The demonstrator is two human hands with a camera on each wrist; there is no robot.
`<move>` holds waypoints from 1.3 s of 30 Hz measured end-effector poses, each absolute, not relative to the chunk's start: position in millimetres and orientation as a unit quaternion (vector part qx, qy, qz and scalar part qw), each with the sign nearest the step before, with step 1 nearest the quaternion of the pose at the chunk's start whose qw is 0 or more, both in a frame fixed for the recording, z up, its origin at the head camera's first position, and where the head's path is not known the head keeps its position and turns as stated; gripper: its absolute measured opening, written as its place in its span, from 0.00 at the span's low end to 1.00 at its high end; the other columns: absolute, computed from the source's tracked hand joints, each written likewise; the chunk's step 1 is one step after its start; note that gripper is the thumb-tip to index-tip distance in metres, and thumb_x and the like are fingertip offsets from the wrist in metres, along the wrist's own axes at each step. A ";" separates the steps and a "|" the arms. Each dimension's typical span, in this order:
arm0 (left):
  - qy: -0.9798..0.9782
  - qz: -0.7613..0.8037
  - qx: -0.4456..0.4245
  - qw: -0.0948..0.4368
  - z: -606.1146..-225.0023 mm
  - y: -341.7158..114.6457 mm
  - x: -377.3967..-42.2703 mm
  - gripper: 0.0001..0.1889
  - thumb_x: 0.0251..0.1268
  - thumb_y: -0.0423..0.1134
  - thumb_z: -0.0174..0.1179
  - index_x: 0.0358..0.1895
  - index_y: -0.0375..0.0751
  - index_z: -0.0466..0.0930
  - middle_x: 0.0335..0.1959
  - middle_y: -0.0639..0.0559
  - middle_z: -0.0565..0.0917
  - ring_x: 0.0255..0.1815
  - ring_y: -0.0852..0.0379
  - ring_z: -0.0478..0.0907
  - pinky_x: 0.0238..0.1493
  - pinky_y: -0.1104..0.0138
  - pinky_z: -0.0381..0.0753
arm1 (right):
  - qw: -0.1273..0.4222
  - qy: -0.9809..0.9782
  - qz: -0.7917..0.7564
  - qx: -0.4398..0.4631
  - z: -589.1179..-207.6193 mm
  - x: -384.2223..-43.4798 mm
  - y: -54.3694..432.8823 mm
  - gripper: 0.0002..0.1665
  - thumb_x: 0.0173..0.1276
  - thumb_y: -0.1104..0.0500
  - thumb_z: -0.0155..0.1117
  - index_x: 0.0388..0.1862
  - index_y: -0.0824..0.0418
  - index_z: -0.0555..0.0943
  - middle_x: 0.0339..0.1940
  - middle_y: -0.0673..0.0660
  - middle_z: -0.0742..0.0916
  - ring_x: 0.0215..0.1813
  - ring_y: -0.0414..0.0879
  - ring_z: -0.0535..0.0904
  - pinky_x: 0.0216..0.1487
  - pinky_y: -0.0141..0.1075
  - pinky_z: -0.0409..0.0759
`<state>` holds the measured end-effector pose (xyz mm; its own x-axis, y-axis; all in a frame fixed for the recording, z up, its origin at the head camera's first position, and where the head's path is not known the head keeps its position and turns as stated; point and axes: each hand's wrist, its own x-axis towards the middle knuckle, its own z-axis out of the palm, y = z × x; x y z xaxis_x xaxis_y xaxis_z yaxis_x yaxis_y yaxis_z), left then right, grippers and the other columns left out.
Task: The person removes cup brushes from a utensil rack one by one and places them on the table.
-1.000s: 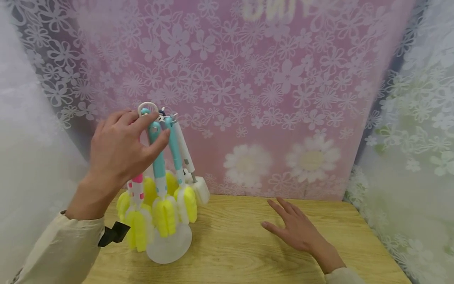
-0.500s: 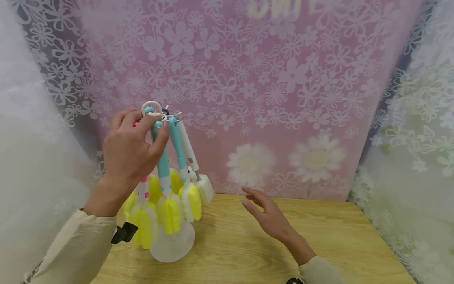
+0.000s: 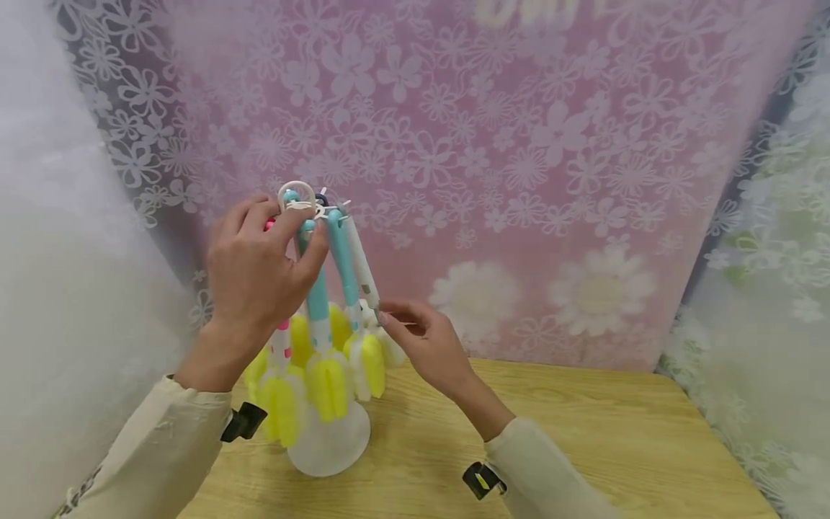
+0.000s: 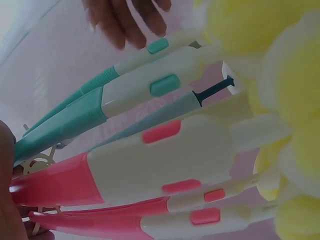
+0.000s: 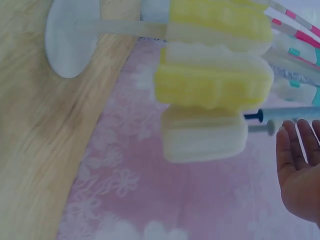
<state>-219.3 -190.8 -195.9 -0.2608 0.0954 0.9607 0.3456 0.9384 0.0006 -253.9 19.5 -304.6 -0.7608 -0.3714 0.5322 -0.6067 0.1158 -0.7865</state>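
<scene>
Brushes [image 3: 327,382] hang from a rack [image 3: 331,443] on the wooden bench [image 3: 583,425]; the left hand [image 3: 259,267] pinches its top, partly hiding it. The right hand [image 3: 431,349], fingers slightly spread, is at the white brush [image 5: 204,135]; contact is unclear. Behind is a flowered pink curtain [image 3: 486,180].

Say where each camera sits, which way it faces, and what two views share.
Head: worn on the head, facing forward and down at the brush stand; left hand, right hand and sleeves show.
Left wrist: on that wrist, facing brush handles; left hand at left edge, right hand's fingers above.
Right wrist: on that wrist, facing sponge heads and table; right hand at right edge.
Shared: head and right wrist both show the table.
</scene>
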 end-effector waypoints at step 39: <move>-0.785 -0.138 -0.145 0.586 -193.8 -191.8 -219.4 0.22 0.63 0.50 0.49 0.41 0.38 0.86 0.36 0.36 0.82 0.48 0.37 0.75 0.47 0.44 0.74 | 0.228 -0.722 0.608 0.239 -313.0 -246.1 23.2 0.14 0.62 0.51 0.68 0.45 0.55 0.85 0.37 0.48 0.87 0.37 0.41 0.83 0.40 0.36 0.82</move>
<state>-219.4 -191.8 -193.8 -0.2713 0.0665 0.9602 0.3904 0.9195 0.0466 -246.1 23.2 -313.0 -0.7818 -0.0675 0.6199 -0.6224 0.1458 -0.7690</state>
